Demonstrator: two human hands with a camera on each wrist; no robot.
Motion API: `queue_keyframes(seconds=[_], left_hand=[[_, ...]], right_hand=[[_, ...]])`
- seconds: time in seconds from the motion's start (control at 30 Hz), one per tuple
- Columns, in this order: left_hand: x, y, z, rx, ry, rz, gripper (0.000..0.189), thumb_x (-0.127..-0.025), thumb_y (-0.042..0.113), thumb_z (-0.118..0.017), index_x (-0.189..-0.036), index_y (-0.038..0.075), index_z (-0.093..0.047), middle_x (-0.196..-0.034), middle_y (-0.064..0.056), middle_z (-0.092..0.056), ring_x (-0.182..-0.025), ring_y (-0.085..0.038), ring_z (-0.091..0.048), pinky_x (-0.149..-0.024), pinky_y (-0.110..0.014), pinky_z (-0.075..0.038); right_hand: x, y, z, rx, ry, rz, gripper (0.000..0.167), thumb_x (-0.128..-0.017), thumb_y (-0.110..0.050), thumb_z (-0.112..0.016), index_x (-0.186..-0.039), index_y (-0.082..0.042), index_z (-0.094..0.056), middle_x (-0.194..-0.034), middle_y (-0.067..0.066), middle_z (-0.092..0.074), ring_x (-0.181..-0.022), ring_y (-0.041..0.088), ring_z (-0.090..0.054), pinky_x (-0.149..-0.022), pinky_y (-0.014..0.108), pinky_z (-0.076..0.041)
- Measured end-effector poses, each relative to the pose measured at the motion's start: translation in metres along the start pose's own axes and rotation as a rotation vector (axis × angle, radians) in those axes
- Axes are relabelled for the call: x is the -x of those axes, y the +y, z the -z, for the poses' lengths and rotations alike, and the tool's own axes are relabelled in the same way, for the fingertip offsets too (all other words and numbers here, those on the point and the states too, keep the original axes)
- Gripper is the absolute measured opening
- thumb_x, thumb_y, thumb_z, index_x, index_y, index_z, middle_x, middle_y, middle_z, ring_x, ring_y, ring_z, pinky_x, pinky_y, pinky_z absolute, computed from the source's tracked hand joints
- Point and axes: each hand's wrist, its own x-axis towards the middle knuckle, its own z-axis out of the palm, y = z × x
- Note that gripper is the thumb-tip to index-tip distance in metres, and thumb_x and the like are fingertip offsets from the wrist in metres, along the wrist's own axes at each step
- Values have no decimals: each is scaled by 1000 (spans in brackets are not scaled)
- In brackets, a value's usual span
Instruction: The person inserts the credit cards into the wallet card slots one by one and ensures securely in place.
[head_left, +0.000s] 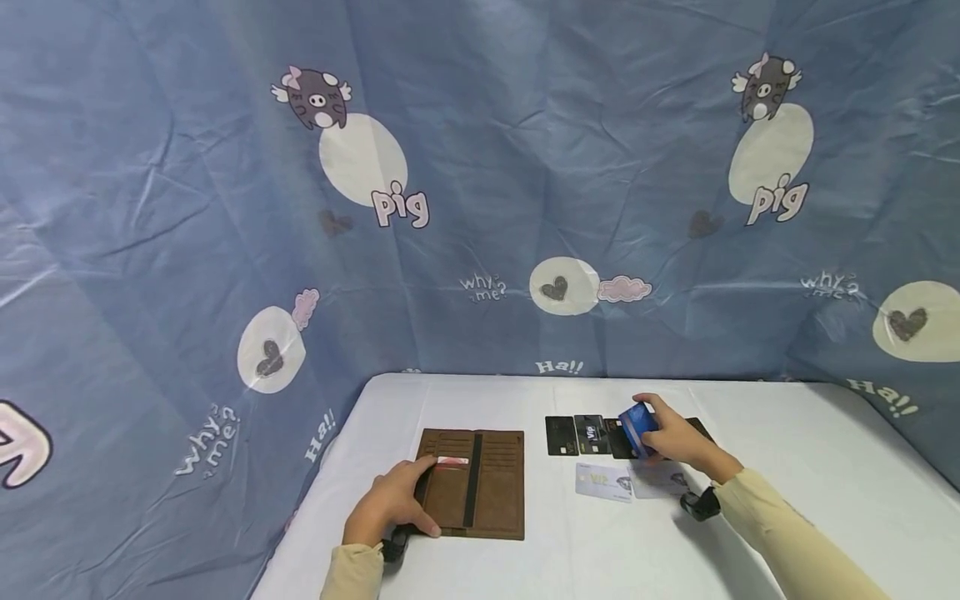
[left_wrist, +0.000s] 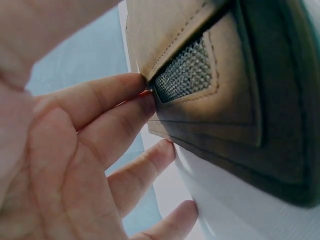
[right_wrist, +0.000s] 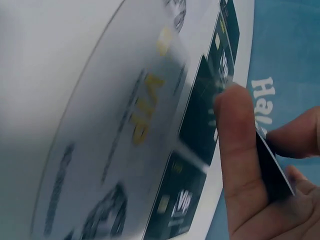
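Your left hand [head_left: 393, 500], fingers unclenched, touches the brown wallet [head_left: 499, 500] at nine o'clock; toward two, your right hand [head_left: 675, 437] pinches a blue card [head_left: 637, 423]. One red-and-white card [head_left: 453, 461] is pocketed; black cards [head_left: 561, 436] and white cards [head_left: 603, 482] seem left.

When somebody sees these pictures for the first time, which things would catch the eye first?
Probably first the blue backdrop with its cartoon pigs, rising behind the white table. Next, the blue card in the right hand, by the black cards, and the brown wallet lying open left of them, the left hand at its edge.
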Motion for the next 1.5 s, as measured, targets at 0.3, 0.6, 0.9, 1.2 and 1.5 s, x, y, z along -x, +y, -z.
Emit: queue_keyframes(seconds=[0.3, 0.6, 0.9, 1.2, 1.5], left_hand=[[-2, 2, -1, -2, -19, -10, 111, -52, 29, -99, -147, 12, -46, -142, -22, -51, -131, -45, -47, -102, -70, -35], [1, 2, 0, -1, -12, 9, 111, -51, 28, -99, -147, 13, -46, -141, -22, -51, -130, -45, -47, -102, -69, -36], [1, 2, 0, -9, 24, 0, 111, -48, 26, -101, -145, 12, -49, -138, -21, -55, -123, -45, -52, -98, -66, -42], [0, 1, 0, -26, 41, -24, 111, -47, 26, -101, -144, 10, -49, -137, -20, -56, -125, -42, -53, -102, -66, -38], [-1, 1, -2, -31, 47, -27, 110, -47, 26, -101, -144, 11, -50, -134, -19, -58, -123, -41, -55, -100, -65, -40]], right_hand=[[-13, -10, -19, -72, -5, 12, 78, -84, 11, -49, -152, -6, -16, -133, 42, -42, -97, 40, -63, -65, 42, -62], [-27, -20, -38, -205, 15, 15, 77, -89, 14, -59, -150, -6, -18, -130, 43, -48, -99, 39, -67, -70, 43, -62], [-40, -32, -48, -55, 85, 48, 72, -87, -4, -73, -145, -4, -29, -120, 33, -62, -98, 31, -68, -74, 39, -58], [-51, -40, -61, -86, 66, 78, 61, -92, 1, -65, -144, -1, -32, -100, 22, -67, -85, 23, -67, -70, 34, -56], [-64, -49, -83, -102, 78, 75, 56, -92, 2, -62, -142, -3, -37, -77, 9, -57, -61, 17, -54, -52, 30, -50]])
